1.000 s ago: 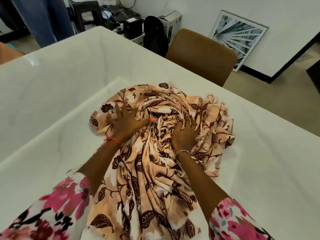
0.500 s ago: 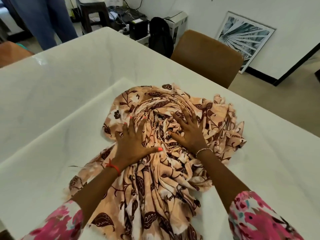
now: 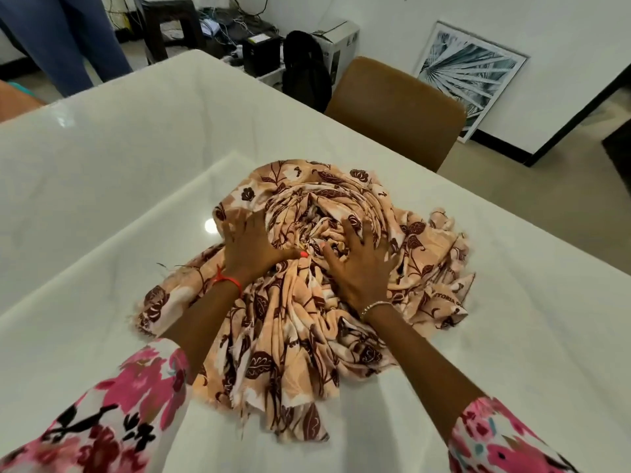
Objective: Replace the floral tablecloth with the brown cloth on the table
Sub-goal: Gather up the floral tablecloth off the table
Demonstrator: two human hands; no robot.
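The floral tablecloth (image 3: pixel 307 302) lies bunched in a heap mid-tabletop (image 3: pixel 102 158), apparently gathered for lifting off. Left hand (image 3: pixel 252 249) and right hand (image 3: pixel 362 264) press flat on it — each grip apart, fingers spread, clutching nothing. Bare surface all round; a chair (image 3: pixel 396 107) beyond the far edge.

1. brown chair (image 3: pixel 396 110) tucked in at the table's far side;
2. framed leaf print (image 3: pixel 469 75) leaning on the wall;
3. black backpack (image 3: pixel 307 73) beside a tangle of cables (image 3: pixel 232 23)
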